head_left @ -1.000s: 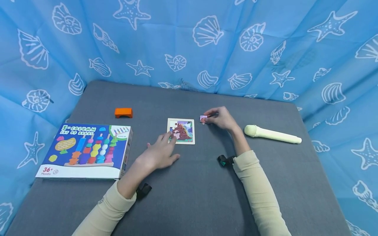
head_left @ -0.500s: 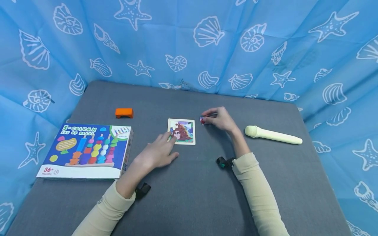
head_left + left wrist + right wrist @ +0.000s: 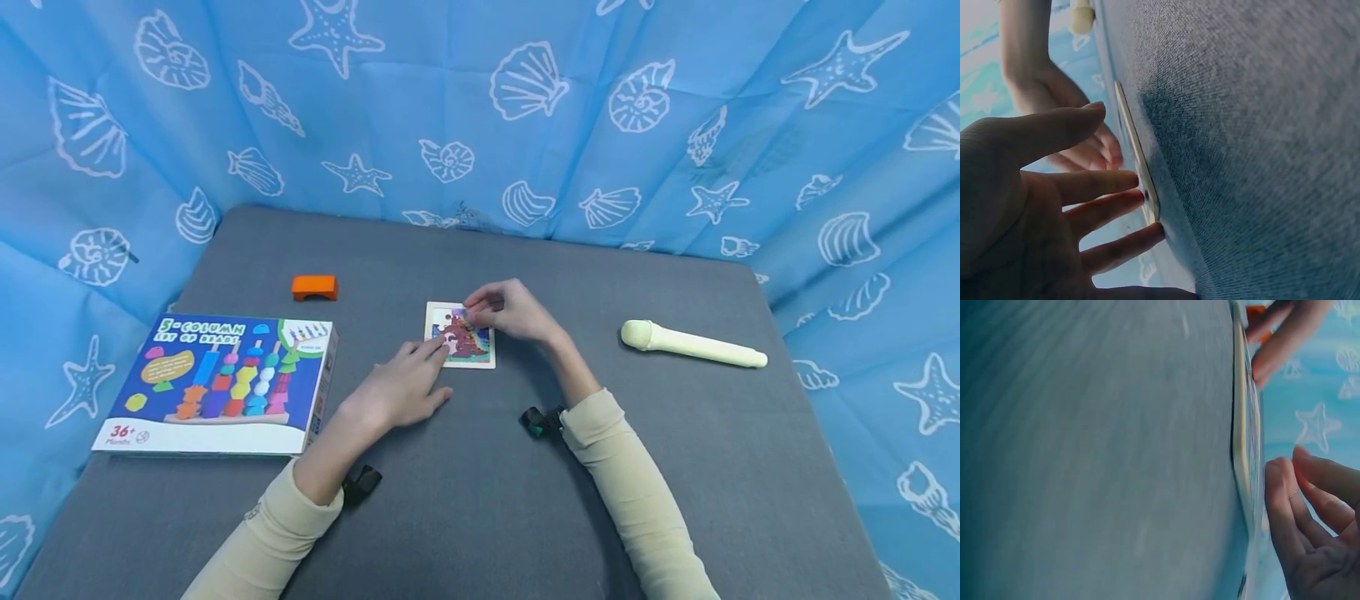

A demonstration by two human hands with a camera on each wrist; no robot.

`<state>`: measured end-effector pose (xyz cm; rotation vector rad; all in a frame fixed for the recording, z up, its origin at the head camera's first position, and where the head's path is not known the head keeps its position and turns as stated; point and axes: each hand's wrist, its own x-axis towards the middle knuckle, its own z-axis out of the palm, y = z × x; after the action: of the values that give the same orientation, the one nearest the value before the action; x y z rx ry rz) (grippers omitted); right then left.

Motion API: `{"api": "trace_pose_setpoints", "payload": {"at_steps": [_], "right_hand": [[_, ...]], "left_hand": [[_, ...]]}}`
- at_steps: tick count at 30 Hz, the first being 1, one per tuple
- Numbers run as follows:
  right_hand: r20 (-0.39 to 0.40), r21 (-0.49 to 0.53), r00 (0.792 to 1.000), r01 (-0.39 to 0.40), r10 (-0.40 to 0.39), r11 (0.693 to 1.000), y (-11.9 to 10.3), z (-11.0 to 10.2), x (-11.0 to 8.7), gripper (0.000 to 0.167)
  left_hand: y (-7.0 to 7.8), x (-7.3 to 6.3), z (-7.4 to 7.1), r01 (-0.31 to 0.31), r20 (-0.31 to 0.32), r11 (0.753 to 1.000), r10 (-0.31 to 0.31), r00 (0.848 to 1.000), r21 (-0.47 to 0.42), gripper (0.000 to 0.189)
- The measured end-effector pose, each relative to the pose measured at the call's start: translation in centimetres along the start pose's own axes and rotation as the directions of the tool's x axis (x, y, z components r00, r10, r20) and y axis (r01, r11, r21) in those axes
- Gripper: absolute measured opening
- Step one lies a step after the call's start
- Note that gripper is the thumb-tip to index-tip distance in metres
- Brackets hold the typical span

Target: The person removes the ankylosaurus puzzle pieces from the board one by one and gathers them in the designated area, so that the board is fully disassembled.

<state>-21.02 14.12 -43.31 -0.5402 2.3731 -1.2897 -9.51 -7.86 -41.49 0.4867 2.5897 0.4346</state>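
A small square picture puzzle in a pale wooden frame [image 3: 472, 365] lies flat on the grey table, showing a brown cartoon animal on a colourful background. My left hand [image 3: 401, 387] has its fingers spread and fairly straight, their tips resting at the puzzle's left side; the left wrist view shows those fingertips [image 3: 1132, 181] along the frame's edge. Over the puzzle's upper right part, my right hand [image 3: 513, 312] pinches a small puzzle piece between thumb and fingers. The fingers largely hide that piece, and in the right wrist view they meet close above the board [image 3: 1240, 412].
A boxed bead set [image 3: 225, 383] lies at the left, with an orange arch-shaped block [image 3: 315, 288] behind it. To the right is a pale yellow toy microphone [image 3: 693, 342]. A blue seashell-print curtain [image 3: 450, 108] hangs beyond the table's back edge.
My right hand has brought the puzzle piece left from the bare table to the puzzle's upper right. My left hand has stayed at the puzzle's left side.
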Motion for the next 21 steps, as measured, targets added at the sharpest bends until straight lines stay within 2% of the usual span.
{"api": "trace_pose_setpoints", "payload": {"at_steps": [4,9,14,21], "right_hand": [[0.033,-0.109,0.999,0.032,-0.029,0.994,-0.7,1.1,0.9,0.021],[0.064,-0.196,0.998,0.014,-0.002,0.980,-1.2,1.8,1.8,0.018],[0.098,-0.244,0.995,-0.005,0.030,0.970,-1.5,1.8,2.4,0.014],[0.115,-0.284,0.993,0.013,0.021,0.959,-1.8,1.7,2.6,0.011]], "left_hand": [[0.0,-0.2,0.1,-0.023,-0.005,1.000,0.023,1.000,-0.005,0.073],[0.0,-0.2,0.1,-0.029,-0.006,0.999,0.029,1.000,-0.022,0.074],[0.1,-0.2,0.2,-0.026,-0.004,0.999,0.026,1.000,-0.021,0.073],[-0.2,0.2,0.7,-0.020,-0.016,0.999,0.020,1.000,-0.030,0.075]]}}
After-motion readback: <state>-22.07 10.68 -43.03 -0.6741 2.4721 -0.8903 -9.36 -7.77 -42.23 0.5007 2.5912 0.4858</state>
